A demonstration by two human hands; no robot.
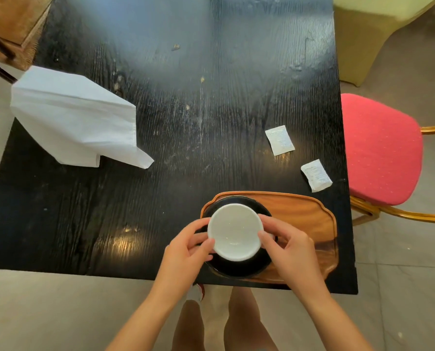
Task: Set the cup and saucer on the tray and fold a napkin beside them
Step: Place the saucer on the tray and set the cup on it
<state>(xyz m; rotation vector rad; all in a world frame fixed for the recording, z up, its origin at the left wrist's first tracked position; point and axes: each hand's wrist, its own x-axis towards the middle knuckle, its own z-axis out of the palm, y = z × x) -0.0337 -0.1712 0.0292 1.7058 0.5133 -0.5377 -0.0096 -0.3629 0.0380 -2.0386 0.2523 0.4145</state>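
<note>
A white cup stands on a black saucer, which rests on the left half of a wooden tray at the table's near edge. My left hand grips the cup's left side. On the right side my right hand holds the cup, fingers curled at its rim. A white cloth napkin lies loosely crumpled at the table's far left, hanging partly over the edge.
Two small white sachets lie on the black table beyond the tray's right part. A red-cushioned chair stands close to the table's right edge. A wicker seat sits at the far left corner.
</note>
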